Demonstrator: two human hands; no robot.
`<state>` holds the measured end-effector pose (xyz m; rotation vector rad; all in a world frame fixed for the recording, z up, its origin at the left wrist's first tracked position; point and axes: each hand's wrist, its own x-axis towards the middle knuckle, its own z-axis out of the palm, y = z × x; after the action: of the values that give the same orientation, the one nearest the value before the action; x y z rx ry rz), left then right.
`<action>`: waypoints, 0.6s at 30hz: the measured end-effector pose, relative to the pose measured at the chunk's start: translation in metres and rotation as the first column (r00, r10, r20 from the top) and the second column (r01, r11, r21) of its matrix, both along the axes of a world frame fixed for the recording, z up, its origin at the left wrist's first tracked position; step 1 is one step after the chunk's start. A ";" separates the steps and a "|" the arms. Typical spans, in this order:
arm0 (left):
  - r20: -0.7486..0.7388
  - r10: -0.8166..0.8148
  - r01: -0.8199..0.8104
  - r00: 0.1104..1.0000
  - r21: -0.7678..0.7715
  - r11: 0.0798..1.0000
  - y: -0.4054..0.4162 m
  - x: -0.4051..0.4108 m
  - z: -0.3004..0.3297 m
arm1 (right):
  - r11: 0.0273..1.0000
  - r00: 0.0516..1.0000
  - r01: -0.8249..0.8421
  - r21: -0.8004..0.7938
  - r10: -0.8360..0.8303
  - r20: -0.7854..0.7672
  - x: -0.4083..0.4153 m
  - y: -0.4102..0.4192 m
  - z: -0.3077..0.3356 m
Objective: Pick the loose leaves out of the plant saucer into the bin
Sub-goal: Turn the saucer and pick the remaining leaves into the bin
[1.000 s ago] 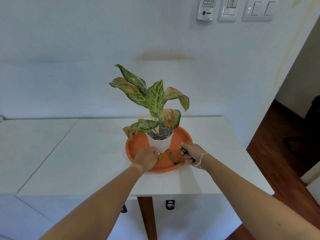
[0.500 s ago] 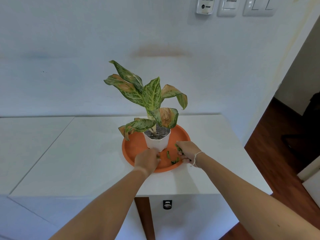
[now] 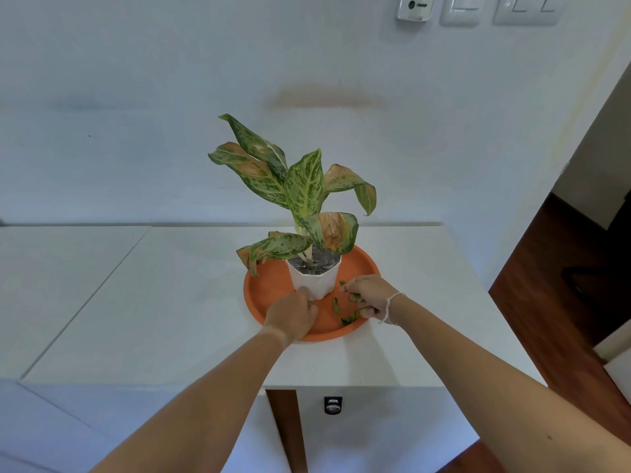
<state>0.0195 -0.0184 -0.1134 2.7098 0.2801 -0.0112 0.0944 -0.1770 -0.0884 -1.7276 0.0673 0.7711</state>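
An orange plant saucer sits on a white cabinet top, with a white pot holding a speckled green plant in it. Loose green leaf pieces lie on the saucer's front right part, another bit near the rim. My right hand rests over the saucer's right side, fingers curled around green leaf pieces. My left hand is at the front of the pot, fingertips pinched at the saucer floor; what they hold is hidden. No bin is in view.
The white cabinet top stretches left and ends at a front edge near my forearms. A white wall stands close behind, with switch plates high up. Dark wood floor lies to the right. A drawer lock sits below the edge.
My right hand has moved inward over the saucer and gathered leaf pieces. My left hand has stayed at the pot's front, closing on the spot where a leaf bit lay.
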 end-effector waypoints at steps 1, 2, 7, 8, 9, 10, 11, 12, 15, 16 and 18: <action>-0.001 0.011 -0.011 1.000 -0.029 1.000 0.002 -0.001 0.003 | 1.000 1.000 0.011 0.024 -0.011 -0.027 0.000 0.001 0.001; -0.007 0.022 -0.023 1.000 -0.064 0.998 0.003 -0.001 0.005 | 0.998 0.998 0.026 0.051 -0.023 -0.057 0.000 0.002 0.001; -0.038 0.056 -0.064 0.998 -0.241 0.968 0.006 -0.003 0.018 | 0.988 0.991 0.077 0.132 -0.062 -0.116 0.001 0.007 0.003; -0.038 0.073 -0.081 0.997 -0.266 0.961 0.007 -0.004 0.019 | 0.992 0.995 0.065 0.106 -0.056 -0.087 0.002 0.009 0.003; -0.034 0.085 -0.092 0.996 -0.288 0.953 0.008 -0.005 0.020 | 0.997 0.998 0.049 0.051 -0.047 -0.030 0.003 0.010 0.003; -0.030 0.092 -0.097 0.995 -0.310 0.946 0.009 -0.005 0.020 | 0.999 0.998 0.032 -0.032 -0.030 0.058 0.004 0.012 0.002; -0.022 0.096 -0.098 0.995 -0.329 0.939 0.010 -0.005 0.021 | 0.990 0.985 0.012 -0.140 0.012 0.171 0.006 0.013 0.001; -0.017 0.097 -0.097 0.995 -0.346 0.933 0.011 -0.006 0.021 | 0.963 0.953 -0.010 -0.268 0.091 0.288 0.008 0.014 0.000; 0.009 0.106 -0.096 0.994 -0.370 0.924 0.011 -0.006 0.022 | 0.805 0.823 -0.050 -0.591 0.368 0.432 0.009 0.017 -0.001; 0.014 0.114 -0.100 0.993 -0.381 0.919 0.011 -0.006 0.022 | 0.752 0.798 -0.057 -0.657 0.429 0.423 0.008 0.018 -0.001; 0.019 0.128 -0.109 0.992 -0.399 0.910 0.011 -0.007 0.023 | 0.657 0.764 -0.071 -0.750 0.520 0.383 0.003 0.019 -0.001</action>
<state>0.0124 -0.0076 -0.0907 2.2814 0.3837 0.0253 0.0973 -0.1582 -0.0894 -2.7206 -0.4298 0.4348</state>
